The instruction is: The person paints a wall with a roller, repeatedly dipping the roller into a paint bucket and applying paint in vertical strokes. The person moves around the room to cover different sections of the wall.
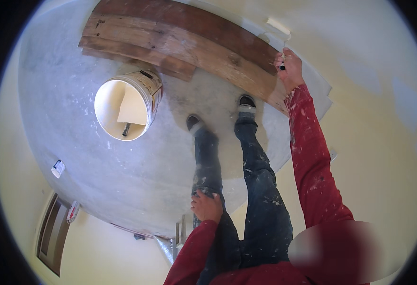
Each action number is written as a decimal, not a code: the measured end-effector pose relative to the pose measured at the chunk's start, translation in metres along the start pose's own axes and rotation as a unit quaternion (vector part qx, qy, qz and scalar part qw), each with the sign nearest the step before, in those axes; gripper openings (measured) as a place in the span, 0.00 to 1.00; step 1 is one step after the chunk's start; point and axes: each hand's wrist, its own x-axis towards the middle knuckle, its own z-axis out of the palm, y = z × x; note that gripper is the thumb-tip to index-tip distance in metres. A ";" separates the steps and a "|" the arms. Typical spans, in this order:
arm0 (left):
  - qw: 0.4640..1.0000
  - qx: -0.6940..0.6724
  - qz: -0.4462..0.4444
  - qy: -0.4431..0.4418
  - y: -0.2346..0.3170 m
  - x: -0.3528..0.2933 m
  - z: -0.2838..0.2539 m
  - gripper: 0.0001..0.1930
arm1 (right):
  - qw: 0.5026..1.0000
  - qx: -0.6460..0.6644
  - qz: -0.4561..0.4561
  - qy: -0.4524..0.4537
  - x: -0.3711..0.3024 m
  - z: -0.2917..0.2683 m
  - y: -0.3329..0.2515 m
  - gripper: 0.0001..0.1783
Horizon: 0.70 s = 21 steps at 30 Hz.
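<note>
My right hand (289, 67), reaching up at the upper right, is closed round the handle of a paint roller. The white roller sleeve (278, 27) lies against the pale wall beyond the far end of the planks, joined to the grip by a thin frame. My left hand (206, 206) rests on my left leg around the knee, fingers apart, with nothing in it. Paint marks both red sleeves and my dark trousers.
An open bucket (146, 92) stands left of my feet; a pale sheet and a dark handle show inside. Wooden planks (170, 40) lie along the wall. A small white container (58, 168) sits on the grey floor (137, 185), with a dark-framed door or window (51, 235) at lower left.
</note>
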 end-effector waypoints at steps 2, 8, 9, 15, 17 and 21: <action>1.000 -0.001 -0.007 -0.005 -0.001 0.000 0.000 0.35 | 1.000 0.004 -0.012 -0.003 -0.023 0.008 -0.007 0.14; 1.000 -0.002 -0.010 0.007 -0.005 -0.005 0.003 0.35 | 0.998 -0.029 -0.042 -0.024 -0.089 0.026 -0.031 0.18; 1.000 -0.002 -0.007 0.008 -0.005 -0.004 0.001 0.35 | 0.998 -0.028 -0.043 -0.024 -0.073 0.022 -0.023 0.17; 1.000 -0.007 0.000 -0.001 -0.007 -0.001 -0.003 0.35 | 1.000 0.003 0.010 0.020 0.013 0.012 0.010 0.09; 1.000 -0.010 -0.004 -0.006 -0.006 0.001 -0.005 0.36 | 1.000 0.016 0.010 0.015 0.011 0.016 0.008 0.08; 1.000 -0.007 -0.020 -0.007 -0.008 -0.002 0.003 0.35 | 0.999 -0.014 -0.025 -0.022 -0.085 0.047 -0.024 0.09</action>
